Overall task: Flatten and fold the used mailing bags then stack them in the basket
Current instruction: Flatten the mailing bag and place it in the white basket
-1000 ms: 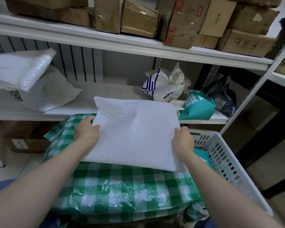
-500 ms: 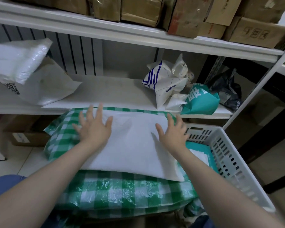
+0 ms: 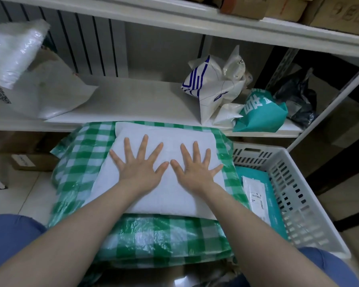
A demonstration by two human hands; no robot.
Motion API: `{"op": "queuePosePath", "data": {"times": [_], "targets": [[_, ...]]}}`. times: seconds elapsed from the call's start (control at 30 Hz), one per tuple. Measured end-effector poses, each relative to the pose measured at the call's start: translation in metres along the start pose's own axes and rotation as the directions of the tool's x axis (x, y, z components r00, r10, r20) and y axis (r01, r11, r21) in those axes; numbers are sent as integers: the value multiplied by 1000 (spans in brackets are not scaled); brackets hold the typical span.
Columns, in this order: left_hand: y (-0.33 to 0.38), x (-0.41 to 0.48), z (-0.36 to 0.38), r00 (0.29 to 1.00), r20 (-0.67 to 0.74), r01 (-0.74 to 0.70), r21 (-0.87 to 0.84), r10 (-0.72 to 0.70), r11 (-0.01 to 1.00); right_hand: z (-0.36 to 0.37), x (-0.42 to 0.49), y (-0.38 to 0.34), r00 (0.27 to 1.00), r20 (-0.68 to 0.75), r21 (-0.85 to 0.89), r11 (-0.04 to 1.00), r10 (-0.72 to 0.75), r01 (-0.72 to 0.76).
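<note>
**A:** Both hands on the white mailing bag (image 3: pixel 170 195)?

**B:** Yes. The left hand (image 3: pixel 140 172) and the right hand (image 3: pixel 195 172) lie palm down on it side by side. The fingers are straight and spread wide, the thumbs almost meet, and neither hand grips anything.

**A:** Where does the bag lie?

**B:** Flat on a bulky green checked bag (image 3: pixel 164 237), in front of the lower shelf (image 3: pixel 137 100).

**A:** And the basket (image 3: pixel 294 183)?

**B:** Just right of the checked bag, white and slotted. A flat teal bag (image 3: pixel 275 208) with a white label lies inside it.

**A:** What's on the shelf?

**B:** At its right end, a white and blue bag (image 3: pixel 207 90), a crumpled teal bag (image 3: pixel 261 112) and a dark bag (image 3: pixel 298 98).
</note>
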State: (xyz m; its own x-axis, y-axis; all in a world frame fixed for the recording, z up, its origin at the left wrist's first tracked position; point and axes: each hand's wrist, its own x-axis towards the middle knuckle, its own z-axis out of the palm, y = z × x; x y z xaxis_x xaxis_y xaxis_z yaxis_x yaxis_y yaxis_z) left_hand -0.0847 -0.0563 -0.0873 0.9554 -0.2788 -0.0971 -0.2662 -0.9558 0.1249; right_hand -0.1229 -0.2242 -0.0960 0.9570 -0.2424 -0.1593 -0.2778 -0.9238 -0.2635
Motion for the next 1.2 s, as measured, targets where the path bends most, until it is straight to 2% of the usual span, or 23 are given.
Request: {"op": "queuePosePath", "data": {"times": [1.2], "targets": [[-6,0,31,1000,-19,-10,34,11,999,14,5,2,996,82,-147,989,23,-11]]}}
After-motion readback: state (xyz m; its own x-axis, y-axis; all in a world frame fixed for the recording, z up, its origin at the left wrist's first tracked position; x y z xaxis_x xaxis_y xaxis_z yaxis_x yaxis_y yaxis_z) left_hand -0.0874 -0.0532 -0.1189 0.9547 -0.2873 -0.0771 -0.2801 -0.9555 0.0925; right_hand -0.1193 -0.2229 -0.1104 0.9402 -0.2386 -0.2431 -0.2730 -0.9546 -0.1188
